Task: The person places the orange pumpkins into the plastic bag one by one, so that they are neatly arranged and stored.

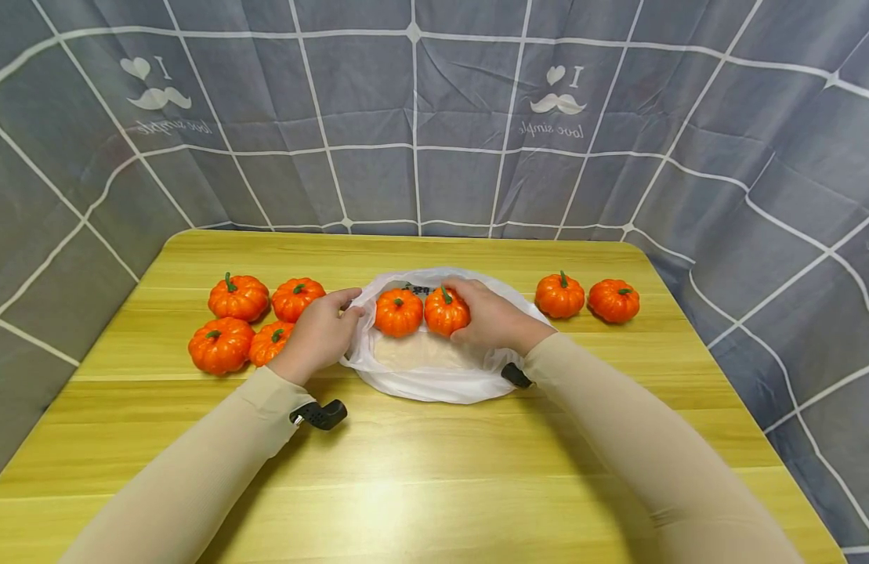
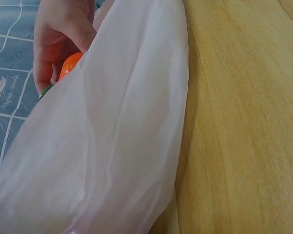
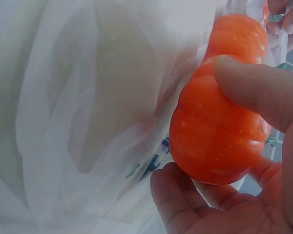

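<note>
A white plastic bag (image 1: 434, 388) lies on the table with its mouth spread wide. My left hand (image 1: 320, 333) pinches the bag's left rim between thumb and fingers. Inside the opening, my right hand (image 1: 492, 315) grips a small orange pumpkin (image 1: 446, 313) with a green stem. The right wrist view shows the thumb across that pumpkin (image 3: 217, 129) and the fingers curled beneath it. Right beside it in the bag is another small pumpkin (image 1: 399, 313). In the left wrist view the bag's side (image 2: 132, 112) hides most of the held pumpkin.
Several orange pumpkins (image 1: 239, 298) sit on the left of the wooden table (image 1: 406, 486), close by my left hand. Two more pumpkins (image 1: 559, 295) stand to the right of the bag. A grey checked curtain (image 1: 462, 102) hangs behind the table and along its sides.
</note>
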A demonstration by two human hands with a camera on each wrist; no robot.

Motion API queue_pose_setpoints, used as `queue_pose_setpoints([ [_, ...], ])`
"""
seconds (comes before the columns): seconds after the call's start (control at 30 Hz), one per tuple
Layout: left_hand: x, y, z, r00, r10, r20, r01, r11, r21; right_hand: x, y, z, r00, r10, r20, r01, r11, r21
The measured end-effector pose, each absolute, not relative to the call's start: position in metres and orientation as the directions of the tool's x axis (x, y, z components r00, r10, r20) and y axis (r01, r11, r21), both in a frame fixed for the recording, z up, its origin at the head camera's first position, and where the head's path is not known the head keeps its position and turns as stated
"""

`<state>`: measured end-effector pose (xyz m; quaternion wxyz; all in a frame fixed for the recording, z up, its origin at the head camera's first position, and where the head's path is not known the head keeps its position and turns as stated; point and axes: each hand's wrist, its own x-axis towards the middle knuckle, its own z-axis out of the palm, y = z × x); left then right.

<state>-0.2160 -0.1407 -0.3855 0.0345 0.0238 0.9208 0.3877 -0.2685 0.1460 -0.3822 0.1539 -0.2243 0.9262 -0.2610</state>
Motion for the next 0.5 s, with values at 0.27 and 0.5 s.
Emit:
queue_pose_setpoints([
  [0.27,-0.2165,-0.1406,-0.3857,-0.997,0.072,-0.034,0.027,0.702,0.712,-0.271,0.143,-0.3875,-0.85,-0.501,-0.164,-0.341,0.76,-0.553],
  [0.5,-0.2164,-0.1407,-0.3862,-0.996,0.075,-0.042,0.022,0.697,0.717,-0.2719,0.1413,-0.3904,-0.847,-0.506,-0.162,-0.351,0.761,-0.546],
])
